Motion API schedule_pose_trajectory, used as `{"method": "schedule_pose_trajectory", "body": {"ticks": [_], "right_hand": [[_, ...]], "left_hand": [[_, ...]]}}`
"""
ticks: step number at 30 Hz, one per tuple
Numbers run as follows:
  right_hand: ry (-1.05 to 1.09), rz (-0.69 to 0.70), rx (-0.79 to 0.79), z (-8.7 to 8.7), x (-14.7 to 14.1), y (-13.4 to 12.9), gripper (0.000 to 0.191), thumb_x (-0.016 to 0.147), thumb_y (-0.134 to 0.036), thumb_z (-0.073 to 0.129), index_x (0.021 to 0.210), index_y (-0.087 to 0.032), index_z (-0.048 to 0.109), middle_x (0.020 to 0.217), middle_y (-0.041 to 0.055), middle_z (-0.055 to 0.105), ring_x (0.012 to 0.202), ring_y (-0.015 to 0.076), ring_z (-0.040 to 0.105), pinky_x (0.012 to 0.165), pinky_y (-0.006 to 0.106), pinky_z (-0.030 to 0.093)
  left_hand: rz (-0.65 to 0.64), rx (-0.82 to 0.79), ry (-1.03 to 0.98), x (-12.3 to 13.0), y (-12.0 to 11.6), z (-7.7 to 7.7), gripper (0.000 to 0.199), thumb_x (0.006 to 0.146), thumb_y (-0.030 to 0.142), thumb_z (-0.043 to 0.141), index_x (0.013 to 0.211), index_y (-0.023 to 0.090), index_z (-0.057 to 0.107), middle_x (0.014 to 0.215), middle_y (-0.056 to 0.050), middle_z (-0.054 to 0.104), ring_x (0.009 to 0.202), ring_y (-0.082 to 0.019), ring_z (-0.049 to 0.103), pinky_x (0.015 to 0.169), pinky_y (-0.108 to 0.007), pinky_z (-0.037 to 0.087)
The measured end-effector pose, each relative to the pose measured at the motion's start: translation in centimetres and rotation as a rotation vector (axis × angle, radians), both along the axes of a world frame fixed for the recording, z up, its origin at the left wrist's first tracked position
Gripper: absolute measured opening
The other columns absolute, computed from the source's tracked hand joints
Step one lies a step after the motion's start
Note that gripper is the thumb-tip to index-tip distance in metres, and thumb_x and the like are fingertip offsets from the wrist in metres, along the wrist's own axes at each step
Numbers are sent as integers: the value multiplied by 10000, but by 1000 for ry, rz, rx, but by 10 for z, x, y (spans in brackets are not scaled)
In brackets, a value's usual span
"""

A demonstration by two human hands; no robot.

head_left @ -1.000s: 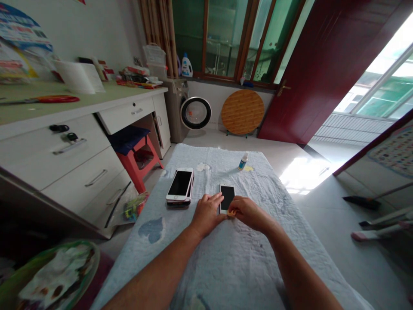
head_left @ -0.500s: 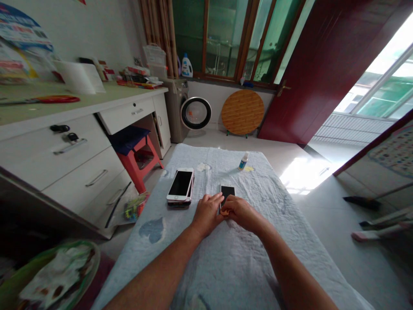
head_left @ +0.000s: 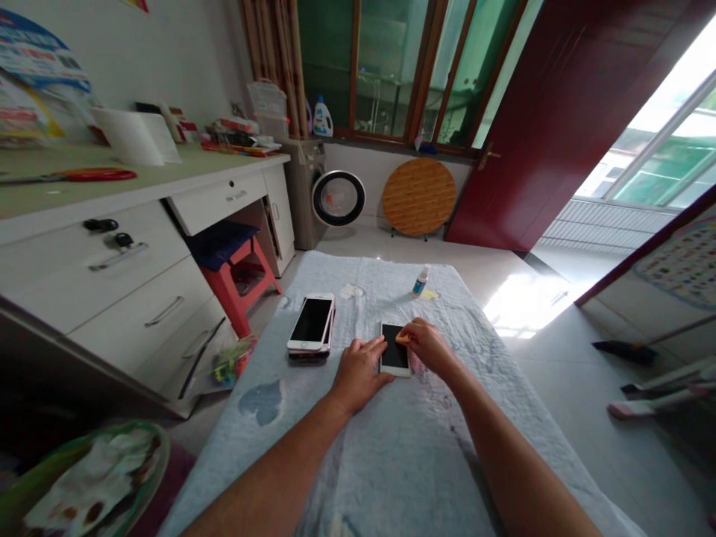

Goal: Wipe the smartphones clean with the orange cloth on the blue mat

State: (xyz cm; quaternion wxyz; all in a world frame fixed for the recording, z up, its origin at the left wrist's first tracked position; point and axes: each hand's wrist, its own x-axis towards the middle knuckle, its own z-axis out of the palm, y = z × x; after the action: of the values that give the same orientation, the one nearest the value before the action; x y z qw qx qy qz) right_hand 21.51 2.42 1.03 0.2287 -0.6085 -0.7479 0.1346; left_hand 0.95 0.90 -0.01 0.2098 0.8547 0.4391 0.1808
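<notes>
Pale blue cloth [head_left: 414, 462] spread over lower centre of frame; red stool [head_left: 242, 292] stood left of it; left hand [head_left: 361, 373], lower centre, was open, fingers extended; right hand [head_left: 429, 347], just right of that, was closed in pinch; stack of phones [head_left: 311, 327], white one topmost, lay left of centre; white smartphone [head_left: 394, 361] lay flat, screen up, lower centre, under left fingertips; small spray bottle [head_left: 420, 283] stood upright farther up frame, right of centre; small orange piece [head_left: 402, 339], gripped by right fingertips, was over phone's screen
</notes>
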Motion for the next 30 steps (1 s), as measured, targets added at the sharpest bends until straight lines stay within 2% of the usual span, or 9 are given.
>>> {"method": "schedule_pose_trajectory", "body": {"ticks": [6, 11, 19, 22, 27, 30], "right_hand": [[-37, -94, 42, -3, 2, 29, 133, 810, -153, 567, 831, -153, 698, 801, 41, 590, 735, 136, 534, 692, 236, 379], [-16, -136, 64, -3, -5, 34, 193, 771, -80, 529, 838, -152, 695, 812, 47, 611, 769, 147, 543, 720, 243, 389], [69, 89, 9, 6, -20, 2, 303, 691, 14, 502, 843, -155, 702, 834, 38, 631, 778, 135, 572, 731, 239, 416], [85, 203, -46, 15, -24, -15, 296, 692, 17, 512, 833, -158, 706, 828, 33, 630, 763, 125, 572, 729, 230, 422], [106, 404, -148, 27, -27, -33, 224, 754, -34, 551, 829, -174, 710, 822, 25, 637, 789, 125, 579, 733, 218, 425], [79, 372, -161, 28, -24, -30, 220, 759, -37, 556, 825, -176, 714, 814, 21, 639, 768, 119, 576, 712, 213, 415]], "left_hand": [[-4, 14, -23, 0, 2, -4, 593, 768, 443, 689, 1299, 232, 532, 1410, -29, 498, 1161, -274, 477, 969, -394, 378], [2, 12, -33, 0, 2, -6, 584, 762, 437, 698, 1285, 231, 541, 1404, -30, 503, 1152, -274, 481, 966, -389, 376], [40, -5, -53, 1, -2, -2, 756, 774, 440, 681, 1418, 228, 346, 1385, -61, 506, 1186, -275, 469, 973, -392, 373], [61, 8, -15, 1, -2, -4, 690, 780, 441, 677, 1371, 195, 417, 1409, -87, 475, 1218, -283, 452, 1003, -402, 357], [22, 34, 0, 1, -1, -5, 558, 818, 467, 631, 1292, 203, 503, 1371, -77, 520, 1169, -273, 488, 967, -393, 389], [23, 36, -1, 0, -1, -4, 564, 808, 473, 640, 1289, 209, 507, 1366, -69, 527, 1163, -277, 490, 968, -395, 387]]}}
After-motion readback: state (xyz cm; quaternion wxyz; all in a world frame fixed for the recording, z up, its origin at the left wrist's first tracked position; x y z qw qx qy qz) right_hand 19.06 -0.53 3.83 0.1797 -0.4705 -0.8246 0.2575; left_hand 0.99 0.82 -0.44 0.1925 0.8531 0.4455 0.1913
